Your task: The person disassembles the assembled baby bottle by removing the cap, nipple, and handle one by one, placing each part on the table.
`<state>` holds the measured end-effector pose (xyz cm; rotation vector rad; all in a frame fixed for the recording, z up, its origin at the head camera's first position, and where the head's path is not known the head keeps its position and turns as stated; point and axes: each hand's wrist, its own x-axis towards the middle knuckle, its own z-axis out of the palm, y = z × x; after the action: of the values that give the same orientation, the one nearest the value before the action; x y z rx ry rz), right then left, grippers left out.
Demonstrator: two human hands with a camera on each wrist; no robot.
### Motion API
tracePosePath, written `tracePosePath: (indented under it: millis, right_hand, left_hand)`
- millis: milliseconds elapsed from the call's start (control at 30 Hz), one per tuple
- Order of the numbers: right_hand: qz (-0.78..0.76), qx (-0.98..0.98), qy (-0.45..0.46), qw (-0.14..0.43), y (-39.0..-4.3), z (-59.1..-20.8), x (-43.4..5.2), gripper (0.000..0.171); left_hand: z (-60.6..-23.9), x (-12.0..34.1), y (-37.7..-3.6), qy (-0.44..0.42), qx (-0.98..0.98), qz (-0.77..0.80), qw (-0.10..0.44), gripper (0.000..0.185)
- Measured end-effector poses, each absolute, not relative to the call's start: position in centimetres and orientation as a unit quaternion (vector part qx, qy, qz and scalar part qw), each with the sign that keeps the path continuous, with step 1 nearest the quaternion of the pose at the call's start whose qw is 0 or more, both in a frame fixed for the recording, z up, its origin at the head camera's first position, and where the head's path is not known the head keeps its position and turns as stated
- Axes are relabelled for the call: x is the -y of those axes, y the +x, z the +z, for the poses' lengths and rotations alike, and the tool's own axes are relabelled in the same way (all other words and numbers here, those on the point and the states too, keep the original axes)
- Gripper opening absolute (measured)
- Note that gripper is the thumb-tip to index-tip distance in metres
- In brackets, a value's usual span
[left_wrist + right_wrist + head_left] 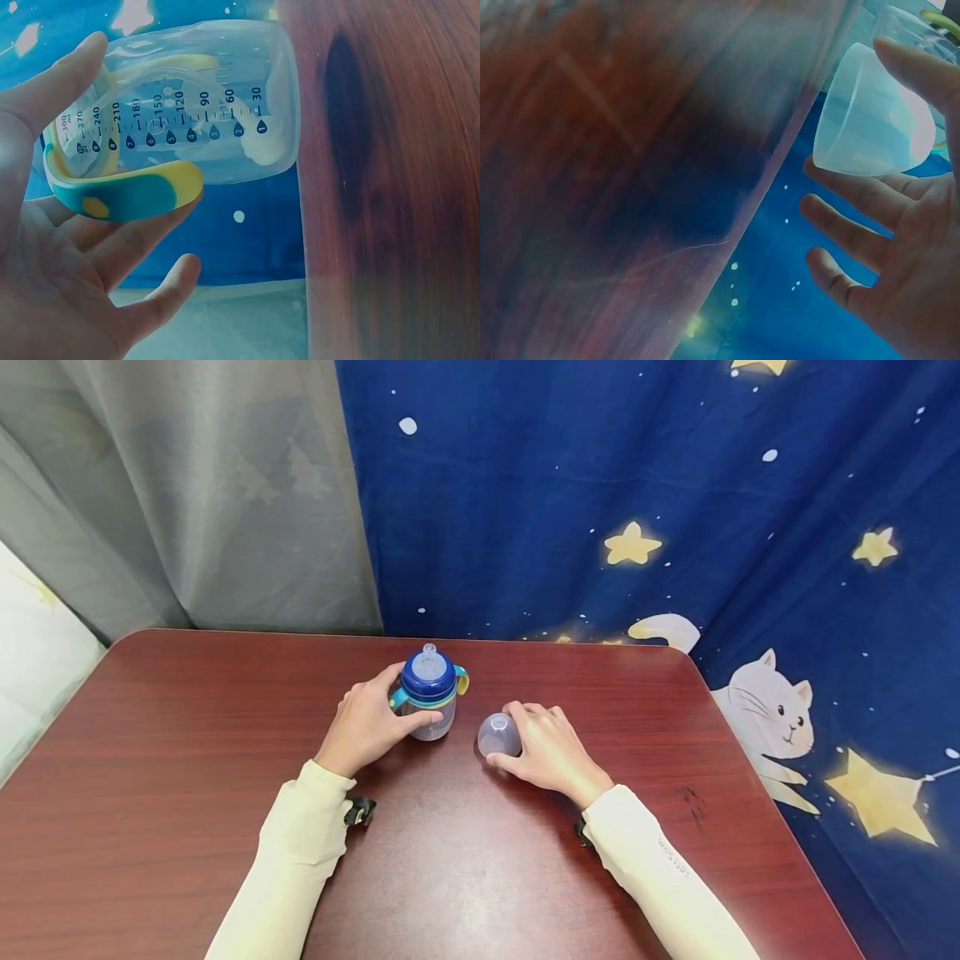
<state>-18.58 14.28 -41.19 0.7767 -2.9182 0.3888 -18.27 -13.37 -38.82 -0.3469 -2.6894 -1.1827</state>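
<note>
A clear baby bottle (pixel 433 727) with a dark blue collar, a see-through teat and two teal-and-yellow handles stands upright near the table's far side. My left hand (pixel 367 720) holds it from the left, thumb across the front. In the left wrist view, measuring marks show on the bottle (pixel 225 112), and one handle (pixel 124 193) lies by the fingers. To the right, my right hand (pixel 545 747) pinches a translucent domed cap (pixel 498 737) between thumb and fingers, dome upward. The cap (pixel 870 120) shows its wide rim in the right wrist view. The bottle and cap are apart.
The reddish-brown wooden table (pixel 187 760) has rounded far corners. Behind it hang a grey curtain (pixel 247 510) and a blue curtain (pixel 510 510) with stars and a white cat. Dark scuffs (pixel 692 802) mark the table at the right.
</note>
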Motion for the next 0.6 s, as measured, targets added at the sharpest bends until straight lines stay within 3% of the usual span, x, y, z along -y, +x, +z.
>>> tracePosePath:
  millis: [600]
  right_hand:
    - [0.079, 0.962, 0.262, 0.017, -18.41, -41.55, -14.36, 0.07]
  left_hand:
    - [-38.86, 13.31, -18.46, -0.122, 0.905, -0.398, 0.086, 0.083]
